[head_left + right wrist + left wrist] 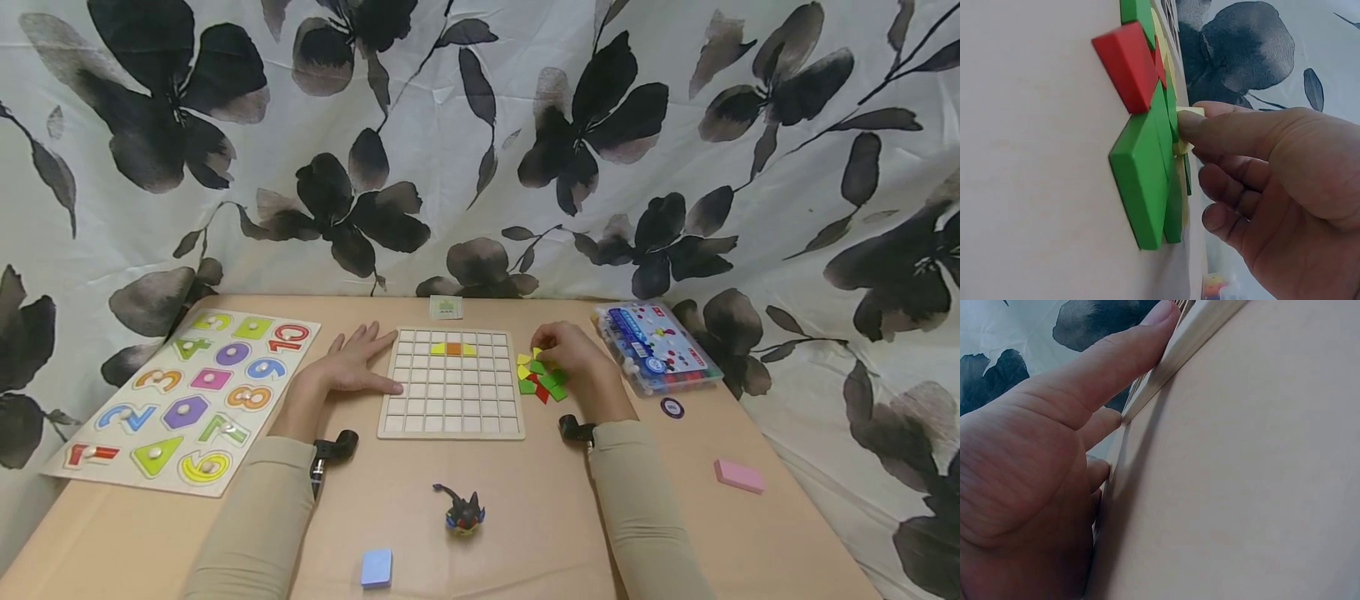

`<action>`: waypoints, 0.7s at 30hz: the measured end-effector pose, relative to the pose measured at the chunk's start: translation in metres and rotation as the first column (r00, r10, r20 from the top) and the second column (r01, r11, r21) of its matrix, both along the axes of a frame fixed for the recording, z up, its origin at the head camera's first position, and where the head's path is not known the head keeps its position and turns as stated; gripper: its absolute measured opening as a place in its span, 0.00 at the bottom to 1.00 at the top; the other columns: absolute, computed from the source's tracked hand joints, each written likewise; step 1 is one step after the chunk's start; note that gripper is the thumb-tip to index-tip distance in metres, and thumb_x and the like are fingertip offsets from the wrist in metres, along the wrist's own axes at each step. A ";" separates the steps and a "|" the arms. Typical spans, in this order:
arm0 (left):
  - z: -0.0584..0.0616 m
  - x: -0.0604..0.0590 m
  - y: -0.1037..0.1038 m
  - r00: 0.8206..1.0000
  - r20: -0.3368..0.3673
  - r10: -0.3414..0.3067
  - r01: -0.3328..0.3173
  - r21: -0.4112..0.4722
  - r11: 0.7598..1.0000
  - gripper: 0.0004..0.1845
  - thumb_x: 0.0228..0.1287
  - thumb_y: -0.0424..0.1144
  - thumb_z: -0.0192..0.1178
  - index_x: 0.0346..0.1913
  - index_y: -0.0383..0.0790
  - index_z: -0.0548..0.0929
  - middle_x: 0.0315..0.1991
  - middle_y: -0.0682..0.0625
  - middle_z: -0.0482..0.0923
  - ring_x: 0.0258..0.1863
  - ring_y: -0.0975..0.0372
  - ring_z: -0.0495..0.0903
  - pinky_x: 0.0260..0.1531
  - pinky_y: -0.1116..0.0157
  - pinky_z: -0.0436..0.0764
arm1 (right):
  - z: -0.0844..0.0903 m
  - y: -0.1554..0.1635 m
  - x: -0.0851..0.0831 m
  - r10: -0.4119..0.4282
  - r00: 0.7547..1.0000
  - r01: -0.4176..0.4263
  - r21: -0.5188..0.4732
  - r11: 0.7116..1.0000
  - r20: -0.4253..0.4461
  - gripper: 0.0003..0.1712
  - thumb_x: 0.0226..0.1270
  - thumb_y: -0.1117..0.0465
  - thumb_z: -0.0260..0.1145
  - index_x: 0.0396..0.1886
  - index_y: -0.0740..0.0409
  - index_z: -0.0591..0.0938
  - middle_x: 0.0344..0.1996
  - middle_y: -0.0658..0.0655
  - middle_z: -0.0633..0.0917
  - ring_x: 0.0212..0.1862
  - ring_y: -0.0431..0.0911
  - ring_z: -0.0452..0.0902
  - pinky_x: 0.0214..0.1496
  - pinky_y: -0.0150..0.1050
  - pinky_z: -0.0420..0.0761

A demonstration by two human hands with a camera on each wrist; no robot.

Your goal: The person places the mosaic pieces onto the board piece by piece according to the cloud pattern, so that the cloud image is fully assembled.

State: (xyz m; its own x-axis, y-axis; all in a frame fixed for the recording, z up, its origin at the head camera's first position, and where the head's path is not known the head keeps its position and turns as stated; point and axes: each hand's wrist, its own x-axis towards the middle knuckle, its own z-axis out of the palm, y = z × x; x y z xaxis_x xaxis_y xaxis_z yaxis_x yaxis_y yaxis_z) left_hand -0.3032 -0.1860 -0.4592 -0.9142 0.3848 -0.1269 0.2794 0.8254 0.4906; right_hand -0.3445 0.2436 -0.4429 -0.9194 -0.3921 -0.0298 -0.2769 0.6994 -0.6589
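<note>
The grid board lies between the number puzzle and the loose tiles.

The left hand and the right hand are bare. Above them come plain beige sleeves, the left sleeve lightly creased, the right sleeve similar. Each wrist carries a small, rounded black device.

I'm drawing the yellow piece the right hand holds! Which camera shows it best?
The right wrist view: the yellow piece looks closest there, though the right hand covers some. The head view shows a tiny bit; the left wrist view, none.
</note>
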 end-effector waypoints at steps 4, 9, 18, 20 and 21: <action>0.000 0.000 0.000 1.000 -0.002 -0.002 0.002 0.000 1.000 0.63 0.51 0.70 0.72 0.84 0.44 0.55 0.85 0.32 0.36 0.84 0.36 0.33 0.78 0.32 0.31 | 0.004 -0.005 0.002 -0.017 1.000 0.018 -0.043 0.999 0.018 0.06 0.70 0.72 0.67 0.41 0.59 0.86 0.33 0.58 0.81 0.36 0.50 0.76 0.34 0.38 0.81; 0.000 0.000 -0.001 1.000 -0.005 -0.004 0.004 -0.001 1.000 0.63 0.51 0.70 0.72 0.84 0.44 0.55 0.85 0.32 0.36 0.84 0.35 0.33 0.78 0.32 0.31 | 0.014 -0.017 0.005 0.026 1.000 -0.026 -0.112 0.993 -0.001 0.04 0.76 0.66 0.64 0.46 0.59 0.83 0.39 0.58 0.80 0.38 0.53 0.77 0.34 0.42 0.82; -0.002 0.000 -0.001 1.000 0.008 0.005 -0.005 -0.005 1.000 0.63 0.51 0.70 0.72 0.84 0.45 0.55 0.85 0.32 0.37 0.84 0.36 0.33 0.79 0.33 0.31 | 0.024 -0.065 0.010 0.137 0.988 -0.147 -0.186 0.972 -0.066 0.09 0.77 0.67 0.64 0.51 0.64 0.84 0.42 0.60 0.82 0.40 0.63 0.83 0.46 0.56 0.89; -0.001 -0.001 -0.001 1.000 0.010 0.004 -0.004 -0.003 1.000 0.63 0.51 0.71 0.71 0.84 0.45 0.55 0.85 0.33 0.36 0.84 0.36 0.33 0.79 0.33 0.30 | 0.026 -0.080 0.010 0.159 0.984 -0.172 -0.183 0.968 -0.082 0.08 0.76 0.68 0.64 0.50 0.63 0.85 0.41 0.59 0.85 0.40 0.60 0.85 0.47 0.53 0.89; 0.000 -0.002 -0.001 1.000 0.011 0.005 -0.005 -0.003 1.000 0.63 0.51 0.71 0.71 0.84 0.45 0.54 0.85 0.33 0.36 0.84 0.36 0.33 0.79 0.33 0.30 | 0.027 -0.088 0.009 0.174 0.980 -0.188 -0.170 0.967 -0.095 0.08 0.75 0.68 0.65 0.49 0.61 0.86 0.40 0.58 0.86 0.40 0.58 0.85 0.47 0.50 0.89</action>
State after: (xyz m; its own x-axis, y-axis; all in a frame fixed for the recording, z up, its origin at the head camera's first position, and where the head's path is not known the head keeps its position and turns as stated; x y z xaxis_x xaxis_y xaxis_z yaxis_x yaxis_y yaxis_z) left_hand -0.3049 -0.1874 -0.4594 -0.9147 0.3798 -0.1380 0.2699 0.8284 0.4909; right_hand -0.3354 0.1557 -0.4161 -0.8295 -0.5444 0.1249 -0.4439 0.5068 -0.7390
